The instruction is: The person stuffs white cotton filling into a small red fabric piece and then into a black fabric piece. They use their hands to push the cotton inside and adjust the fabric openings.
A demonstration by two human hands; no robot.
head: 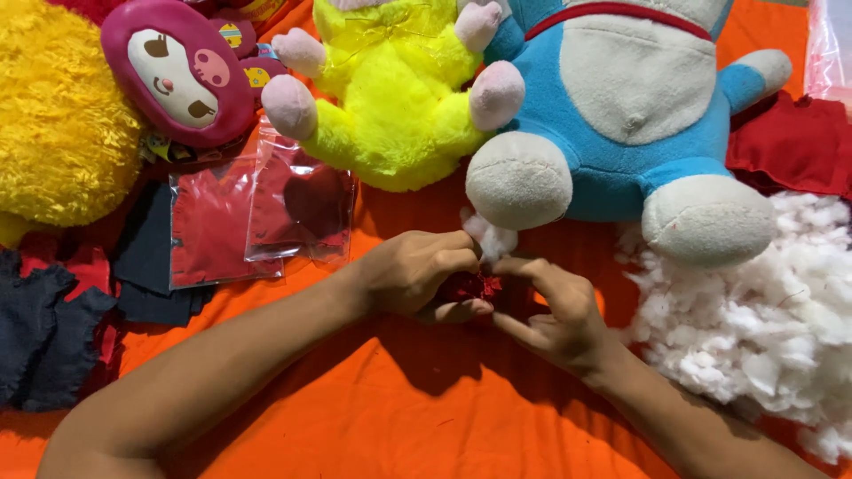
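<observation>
Head view: hands (484,293) pinching red piece (477,286)

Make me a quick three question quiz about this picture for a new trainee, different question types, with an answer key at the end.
1. True or false: the left hand and right hand both pinch the small red fabric piece.
2. Multiple choice: the pile of white stuffing lies (A) left of the hands, (B) right of the hands, (C) on the yellow plush toy.
3. Fill in: the blue and white plush toy lies on an ______ cloth.

Key: 1 true; 2 B; 3 orange.
</observation>
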